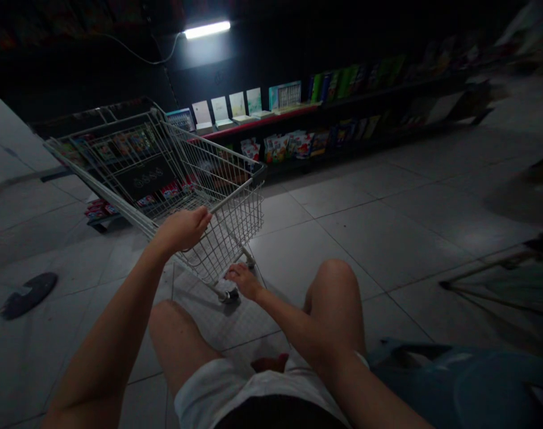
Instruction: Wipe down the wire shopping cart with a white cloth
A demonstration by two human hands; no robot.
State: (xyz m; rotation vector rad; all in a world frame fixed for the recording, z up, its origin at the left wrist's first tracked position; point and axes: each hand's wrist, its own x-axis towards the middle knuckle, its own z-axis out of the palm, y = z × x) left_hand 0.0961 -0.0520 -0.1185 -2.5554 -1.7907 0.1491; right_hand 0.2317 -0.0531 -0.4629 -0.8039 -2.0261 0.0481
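Note:
A wire shopping cart (236,208) stands on the floor in front of my knees, its basket mostly bare inside. My left hand (185,229) is closed around the top rim of the basket at the near end. Lower down, my right hand (245,281) is at the cart's bottom frame, just above a wheel (229,296). Under its fingers lies a pale, crumpled piece that looks like a white cloth (224,280); in the dim light its exact kind is unclear.
Behind the cart runs a dark shelf with upright books (238,106) and snack bags (289,146), lit by a tube lamp (208,30). A blue plastic stool (459,381) is at my right. A round dark base (30,295) lies on the left floor.

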